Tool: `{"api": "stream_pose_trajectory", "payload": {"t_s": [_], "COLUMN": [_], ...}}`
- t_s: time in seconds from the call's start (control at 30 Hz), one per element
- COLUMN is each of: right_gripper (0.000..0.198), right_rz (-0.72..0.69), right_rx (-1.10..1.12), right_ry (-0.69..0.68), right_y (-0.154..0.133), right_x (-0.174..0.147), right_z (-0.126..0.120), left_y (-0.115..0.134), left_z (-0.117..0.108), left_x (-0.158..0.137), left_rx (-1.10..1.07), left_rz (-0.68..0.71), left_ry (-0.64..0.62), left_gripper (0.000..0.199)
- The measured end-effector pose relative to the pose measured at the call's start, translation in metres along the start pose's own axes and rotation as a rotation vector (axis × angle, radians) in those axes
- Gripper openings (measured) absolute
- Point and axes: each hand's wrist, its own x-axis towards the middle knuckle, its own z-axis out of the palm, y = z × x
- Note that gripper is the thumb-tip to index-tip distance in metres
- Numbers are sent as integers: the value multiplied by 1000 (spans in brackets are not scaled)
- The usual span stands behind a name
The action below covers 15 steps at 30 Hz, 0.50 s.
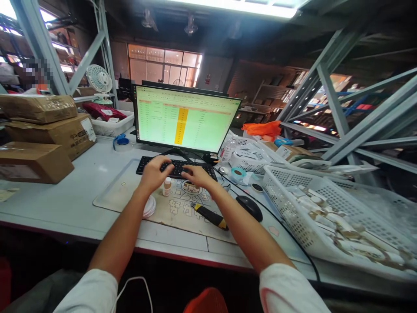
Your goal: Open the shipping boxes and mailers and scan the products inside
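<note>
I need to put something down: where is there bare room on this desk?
Bare desk lies between the cardboard boxes and the mat; the mat's left end, beside the left forearm, is mostly open. Crowded: the keyboard, under left hand and right hand, and the right side, with mouse and white basket.

The person's left hand (155,172) and right hand (197,176) rest over the keyboard (177,171), fingers loosely curled, holding nothing. Behind it stands a lit monitor (159,124) showing a table with an orange column. On the mat (112,195), a small bottle (167,188) stands upright between the forearms; a cutter (210,216) lies beside the right forearm. Further right are a mouse (249,208) and a white basket (286,213) of pale pieces. Boxes (34,161) sit at far left, near a fan (99,78).
</note>
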Motion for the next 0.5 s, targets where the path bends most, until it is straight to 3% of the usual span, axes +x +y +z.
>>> {"api": "stream_pose_trajectory", "payload": {"t_s": [0.07, 0.13, 0.17, 0.23, 0.3, 0.33, 0.43, 0.5], "right_gripper": [63, 69, 64, 42, 22, 16, 13, 11], "right_rz": [-214, -359, -373, -295, -214, -183, -85, 55], "right_rx": [90, 113, 96, 55, 94, 142, 328, 485], "right_ry": [54, 44, 14, -51, -37, -7, 128, 325], "right_y": [-31, -60, -73, -89, -91, -85, -39, 9], "right_x": [-2, -5, -8, -14, -21, -25, -50, -80], "right_z": [1, 12, 19, 34, 40, 37, 10, -17], "left_y": [9, 12, 10, 2, -6, -10, -11, -9], "left_z": [-29, -53, -60, -62, -52, -45, -31, -28], "left_x": [-8, -30, -46, -83, -117, -130, -151, -151], "left_rx": [42, 119, 178, 311, 435, 488, 605, 640], "left_rz": [-46, -86, -107, -161, -261, -284, -274, -242], "left_ry": [279, 329, 262, -9, -299, -380, -439, -403], "left_gripper": [26, 31, 34, 51, 75, 79, 66, 61]}}
